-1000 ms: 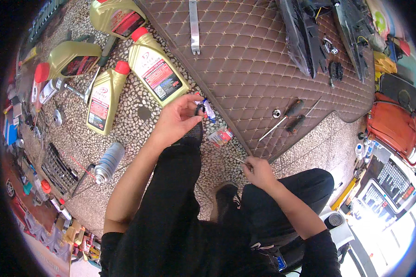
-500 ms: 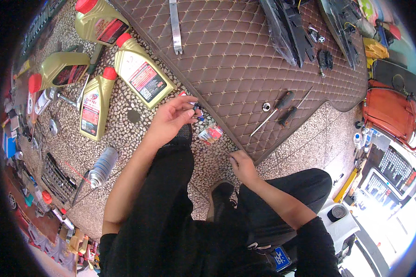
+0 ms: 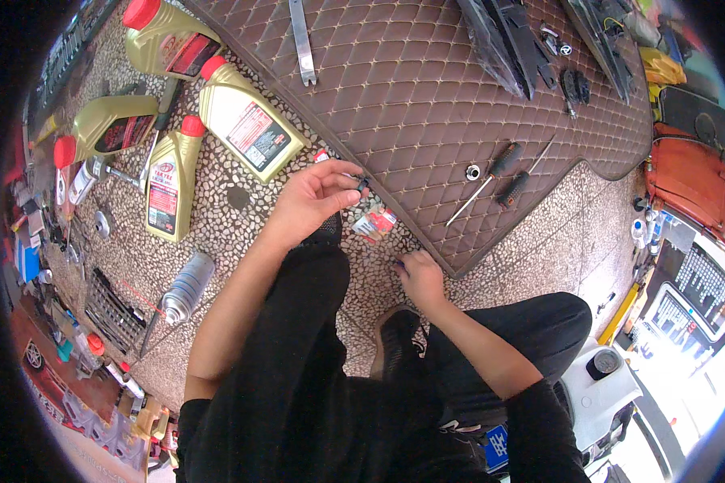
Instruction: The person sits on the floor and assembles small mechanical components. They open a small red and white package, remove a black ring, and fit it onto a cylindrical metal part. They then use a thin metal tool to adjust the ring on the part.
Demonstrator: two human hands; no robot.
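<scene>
Just above the centre of the frame, left hand [image 3: 316, 200] reaches out over pebbled floor [image 3: 246, 233]. Grip drawn nearly together, thumb against fingers. Small dark part [image 3: 362, 184] sits pinched at the tips, at the hand's right side; mostly covered, exact shape unclear. Brown quilted mat [image 3: 403, 105] has its edge just right of the part in view. Red-and-white packet [image 3: 374, 224] lies on the floor, a little below the part in the frame.

Right hand [image 3: 421, 278], lower and right of centre, well apart from the left. Fingers curled in; dark sliver [image 3: 398, 264] shows by the fingertips. Cannot tell whether this grip has hold of it.

Right of centre, two screwdrivers [image 3: 503, 159] rest on the mat, metal ring [image 3: 473, 172] near them. Upper left: gold bottles [image 3: 254, 129], red caps. Spray can [image 3: 189, 288] left of the left forearm.
</scene>
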